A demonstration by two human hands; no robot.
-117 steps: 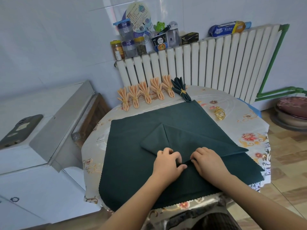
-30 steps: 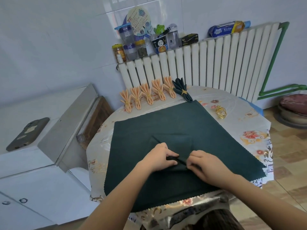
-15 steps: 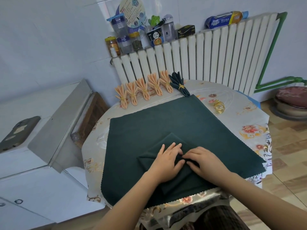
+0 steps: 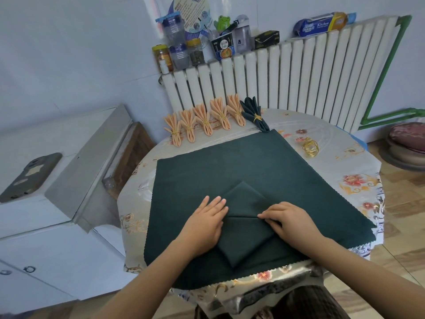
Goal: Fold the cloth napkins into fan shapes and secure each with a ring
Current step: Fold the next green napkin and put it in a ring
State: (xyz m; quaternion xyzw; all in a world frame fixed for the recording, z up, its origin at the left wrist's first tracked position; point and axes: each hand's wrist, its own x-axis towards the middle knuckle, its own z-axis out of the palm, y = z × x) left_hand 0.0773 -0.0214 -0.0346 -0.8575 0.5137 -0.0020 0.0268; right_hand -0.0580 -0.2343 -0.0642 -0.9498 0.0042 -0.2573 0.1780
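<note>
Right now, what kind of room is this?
Probably a home kitchen or dining corner: a white radiator topped with jars and a kitchen-wrap roll, and a round table under a floral cloth. White cabinets stand to the left.

We can read only one word: "Kitchen", printed in dark letters on the blue and white roll package point(image 4: 322, 25) lying along the top of the radiator point(image 4: 299, 84) near its right end. Print on the cup point(image 4: 223, 48) and round fan point(image 4: 188, 10) is too small for us to read.
</note>
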